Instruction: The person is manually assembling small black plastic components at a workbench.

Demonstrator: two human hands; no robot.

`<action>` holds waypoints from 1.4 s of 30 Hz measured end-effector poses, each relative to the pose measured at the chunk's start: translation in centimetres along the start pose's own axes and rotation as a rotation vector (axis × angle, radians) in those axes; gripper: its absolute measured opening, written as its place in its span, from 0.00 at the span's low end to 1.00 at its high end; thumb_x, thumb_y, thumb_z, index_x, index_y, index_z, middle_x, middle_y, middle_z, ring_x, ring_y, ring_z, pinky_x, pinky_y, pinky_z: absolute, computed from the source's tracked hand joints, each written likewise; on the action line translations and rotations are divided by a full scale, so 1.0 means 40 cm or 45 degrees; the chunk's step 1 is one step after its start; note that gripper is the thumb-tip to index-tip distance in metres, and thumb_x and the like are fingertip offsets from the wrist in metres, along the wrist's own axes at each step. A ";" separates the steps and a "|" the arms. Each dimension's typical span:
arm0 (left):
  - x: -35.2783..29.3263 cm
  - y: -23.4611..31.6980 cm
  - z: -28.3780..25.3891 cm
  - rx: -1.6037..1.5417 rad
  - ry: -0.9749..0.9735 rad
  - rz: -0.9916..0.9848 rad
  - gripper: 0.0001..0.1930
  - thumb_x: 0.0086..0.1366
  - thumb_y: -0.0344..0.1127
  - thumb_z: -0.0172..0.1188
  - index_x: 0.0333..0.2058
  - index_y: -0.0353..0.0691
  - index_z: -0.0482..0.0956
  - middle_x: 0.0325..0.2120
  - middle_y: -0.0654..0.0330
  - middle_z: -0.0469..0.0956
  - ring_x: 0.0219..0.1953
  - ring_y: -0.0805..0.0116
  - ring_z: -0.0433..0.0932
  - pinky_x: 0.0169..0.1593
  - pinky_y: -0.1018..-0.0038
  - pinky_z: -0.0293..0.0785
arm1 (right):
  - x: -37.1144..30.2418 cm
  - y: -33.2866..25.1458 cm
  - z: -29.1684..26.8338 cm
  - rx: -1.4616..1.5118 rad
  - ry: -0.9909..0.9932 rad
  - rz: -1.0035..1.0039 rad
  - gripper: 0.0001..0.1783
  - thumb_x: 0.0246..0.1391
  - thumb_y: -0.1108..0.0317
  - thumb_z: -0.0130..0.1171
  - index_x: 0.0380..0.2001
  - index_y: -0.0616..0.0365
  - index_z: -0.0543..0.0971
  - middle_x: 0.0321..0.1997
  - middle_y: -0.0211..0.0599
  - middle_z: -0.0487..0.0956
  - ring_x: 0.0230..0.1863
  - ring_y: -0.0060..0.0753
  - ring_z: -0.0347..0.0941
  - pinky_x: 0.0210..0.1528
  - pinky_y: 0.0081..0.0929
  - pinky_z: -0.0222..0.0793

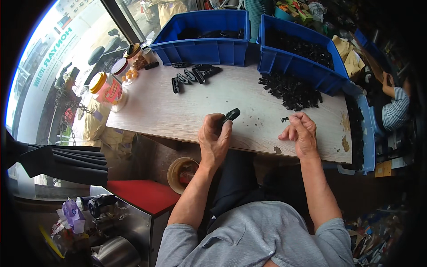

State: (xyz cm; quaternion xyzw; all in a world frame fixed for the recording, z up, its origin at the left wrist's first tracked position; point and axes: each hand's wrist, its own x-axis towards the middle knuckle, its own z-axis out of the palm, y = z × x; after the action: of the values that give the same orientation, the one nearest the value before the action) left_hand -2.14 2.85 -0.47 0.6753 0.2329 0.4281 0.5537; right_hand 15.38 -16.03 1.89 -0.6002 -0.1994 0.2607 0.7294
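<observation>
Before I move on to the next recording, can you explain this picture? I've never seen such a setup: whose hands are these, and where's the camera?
There is no robot, just one person working bare-handed, seen from above by a wide camera on that person's head, which makes straight edges curve. The left hand holds a black part; the right hand pinches a small dark piece. On the table lie some loose black parts and a heap of small black pieces. Two blue bins line its far side.

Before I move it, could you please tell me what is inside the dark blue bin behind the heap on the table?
Inside the bin are many small black parts. They cover its bottom, so I cannot see that or anything buried beneath.
</observation>
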 end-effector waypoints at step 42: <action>-0.034 0.086 0.209 -0.712 -0.321 -0.696 0.06 0.65 0.31 0.62 0.33 0.33 0.77 0.20 0.61 0.77 0.19 0.76 0.75 0.27 0.80 0.76 | -0.011 -0.027 0.034 0.007 -0.080 0.173 0.14 0.53 0.60 0.66 0.31 0.58 0.75 0.19 0.27 0.75 0.20 0.17 0.73 0.23 0.17 0.71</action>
State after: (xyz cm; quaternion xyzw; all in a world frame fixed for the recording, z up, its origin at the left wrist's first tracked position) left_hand 3.59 -3.76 2.17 0.4593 0.2088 0.2258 0.8334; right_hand 14.37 -15.40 3.25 -0.6019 -0.1801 0.3289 0.7051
